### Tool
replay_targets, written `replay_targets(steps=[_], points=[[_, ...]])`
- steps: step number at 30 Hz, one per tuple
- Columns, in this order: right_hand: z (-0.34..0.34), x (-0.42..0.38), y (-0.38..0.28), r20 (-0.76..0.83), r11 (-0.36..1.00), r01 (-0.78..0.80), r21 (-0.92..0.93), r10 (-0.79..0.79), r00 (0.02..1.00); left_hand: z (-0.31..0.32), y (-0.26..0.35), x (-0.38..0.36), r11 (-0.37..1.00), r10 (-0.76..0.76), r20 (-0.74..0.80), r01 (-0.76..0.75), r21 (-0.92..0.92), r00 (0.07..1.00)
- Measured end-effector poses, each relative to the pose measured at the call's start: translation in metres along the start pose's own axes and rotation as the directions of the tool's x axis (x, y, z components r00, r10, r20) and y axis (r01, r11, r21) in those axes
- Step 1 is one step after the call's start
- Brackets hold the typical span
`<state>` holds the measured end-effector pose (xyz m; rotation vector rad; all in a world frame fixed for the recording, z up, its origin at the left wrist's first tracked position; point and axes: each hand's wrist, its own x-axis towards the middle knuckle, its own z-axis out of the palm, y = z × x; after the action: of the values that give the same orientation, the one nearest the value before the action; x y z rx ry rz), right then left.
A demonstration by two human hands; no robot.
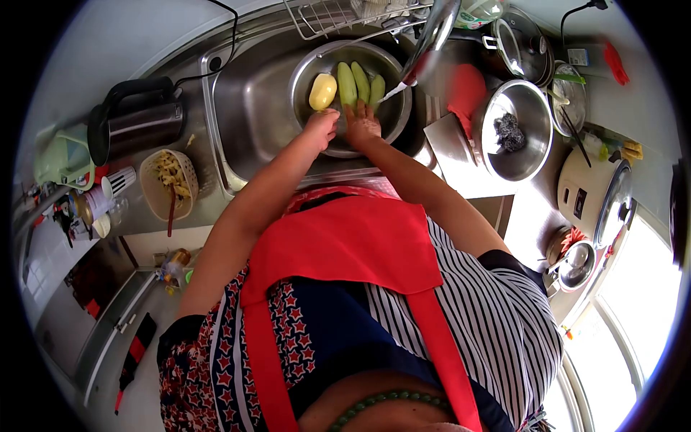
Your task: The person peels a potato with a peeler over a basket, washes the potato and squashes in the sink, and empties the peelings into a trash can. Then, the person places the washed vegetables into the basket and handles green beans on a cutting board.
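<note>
- Three green vegetables lie inside the metal bowl in the sink, beside a yellow potato.
- Right hand: fingers slightly spread at the vegetables' near ends.
- Left hand: fingers curled near the potato; cannot tell whether pinching.

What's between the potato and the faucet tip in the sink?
Three green vegetables, side by side in the steel bowl; seen in the head view.
</note>
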<state>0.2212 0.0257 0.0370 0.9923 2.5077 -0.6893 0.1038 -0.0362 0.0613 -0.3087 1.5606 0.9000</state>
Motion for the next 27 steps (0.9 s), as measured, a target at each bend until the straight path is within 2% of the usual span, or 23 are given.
replay_targets(steps=[4, 7, 8, 11, 14, 15, 16, 17, 18, 19, 20, 23, 24, 27], points=[[-0.012, 0.003, -0.012, 0.024, 0.965, -0.003, -0.264, 0.009, 1.000, -0.005, -0.008, -0.012, 0.998, 0.047, 0.054, -0.045, -0.051, 0.997], [-0.018, 0.018, -0.014, 0.046, 0.933, 0.046, -0.357, -0.031, 0.998, -0.008, -0.012, -0.013, 0.999, 0.028, 0.037, -0.027, -0.025, 0.999], [-0.021, 0.021, -0.012, 0.092, 0.939, 0.034, -0.343, -0.002, 0.996, -0.010, -0.013, -0.014, 0.999, 0.028, 0.032, -0.027, -0.027, 0.999], [-0.002, 0.022, -0.002, 0.108, 0.908, 0.066, -0.413, -0.023, 0.994, -0.010, -0.012, -0.020, 0.999, 0.041, 0.021, -0.041, -0.030, 0.999], [0.020, 0.023, 0.005, 0.036, 0.967, 0.025, -0.255, -0.017, 0.999, -0.010, -0.010, -0.020, 0.999, 0.046, 0.041, -0.045, -0.021, 0.998], [0.017, 0.023, 0.007, 0.073, 0.999, -0.039, -0.028, 0.041, 0.997, -0.010, -0.009, -0.021, 0.999, 0.050, 0.052, -0.049, -0.010, 0.997], [0.013, 0.026, 0.011, 0.122, 0.974, -0.115, 0.198, 0.092, 0.988, -0.010, -0.006, -0.020, 0.999, 0.051, 0.067, -0.052, 0.004, 0.996], [0.011, 0.025, 0.014, 0.184, 0.891, -0.200, 0.408, 0.135, 0.974, -0.007, -0.006, -0.020, 0.999, 0.049, 0.086, -0.051, 0.020, 0.995], [0.001, 0.016, 0.015, 0.175, 0.710, -0.249, 0.658, 0.177, 0.969, 0.001, -0.005, -0.023, 0.997, 0.060, 0.057, -0.062, 0.038, 0.997], [-0.018, 0.002, 0.014, 0.171, 0.465, -0.258, 0.847, 0.221, 0.960, 0.013, 0.000, -0.029, 0.995, 0.076, 0.031, -0.078, 0.054, 0.997], [-0.035, -0.013, 0.013, 0.179, 0.177, -0.230, 0.957, 0.262, 0.948, 0.025, 0.005, -0.035, 0.993, 0.092, 0.006, -0.092, 0.071, 0.996], [-0.075, -0.049, 0.011, -0.109, 0.606, -0.103, 0.789, 0.303, 0.947, 0.057, 0.020, -0.055, 0.998, 0.066, 0.268, -0.058, -0.036, 0.961], [-0.081, -0.056, 0.012, -0.186, 0.699, -0.092, 0.709, 0.312, 0.932, 0.070, 0.025, -0.063, 0.993, 0.117, 0.274, -0.104, -0.062, 0.955], [-0.129, -0.089, 0.006, -0.202, 0.672, -0.029, 0.740, 0.263, 0.944, 0.094, 0.047, -0.047, 0.933, 0.325, 0.213, -0.349, 0.086, 0.921]])
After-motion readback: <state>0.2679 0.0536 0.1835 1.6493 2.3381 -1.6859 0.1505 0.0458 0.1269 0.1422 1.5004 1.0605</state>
